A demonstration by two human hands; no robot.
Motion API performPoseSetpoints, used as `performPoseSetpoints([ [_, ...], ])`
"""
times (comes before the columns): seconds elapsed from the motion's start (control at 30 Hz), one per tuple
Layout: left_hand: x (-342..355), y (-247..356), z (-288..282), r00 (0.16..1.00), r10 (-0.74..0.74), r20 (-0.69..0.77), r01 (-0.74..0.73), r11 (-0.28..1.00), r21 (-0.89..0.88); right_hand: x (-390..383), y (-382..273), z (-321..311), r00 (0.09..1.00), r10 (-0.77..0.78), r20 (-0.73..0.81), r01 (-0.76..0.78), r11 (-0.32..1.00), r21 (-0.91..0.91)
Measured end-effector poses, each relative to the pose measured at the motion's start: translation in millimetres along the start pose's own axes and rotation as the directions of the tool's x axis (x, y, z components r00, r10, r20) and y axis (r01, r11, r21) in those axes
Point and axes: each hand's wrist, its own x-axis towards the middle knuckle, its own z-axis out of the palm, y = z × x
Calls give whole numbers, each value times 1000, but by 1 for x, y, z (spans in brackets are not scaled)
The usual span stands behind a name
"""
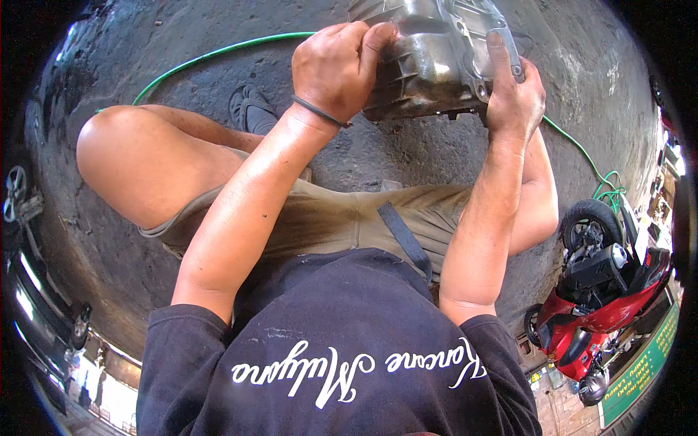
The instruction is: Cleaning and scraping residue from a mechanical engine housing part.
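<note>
At the top of the view a grey cast-metal housing (422,62), ribbed and wet-looking or oily, is between my hands above the dark floor. Its far end runs out of the picture. My left hand (331,69) is closed at the housing's left side, the thumb against the metal and the other fingertips hidden. On the right side, my right hand (515,98) grips the bolt-holed flange (512,54). Its thumb lies along the top face, while the fingers wrap underneath. A dark band (320,110) circles my left wrist.
A green hose (218,51) crosses the rough dark floor (196,83) behind the housing and coils at the right. A red motorcycle (592,312) stands at the lower right, near a green sign (643,363). A dark vehicle (43,305) is at the left rim.
</note>
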Motion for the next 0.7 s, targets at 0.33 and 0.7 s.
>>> performPoseSetpoints([
  [0.33, 5, 7, -16, 997, 73, -11, -74, 970, -234, 7, 49, 10, 897, -441, -26, 403, 841, -362],
  [0.7, -6, -4, -7, 980, 53, -191, -79, 988, -130, -2, 20, 7, 901, -433, 2, 395, 820, -414],
])
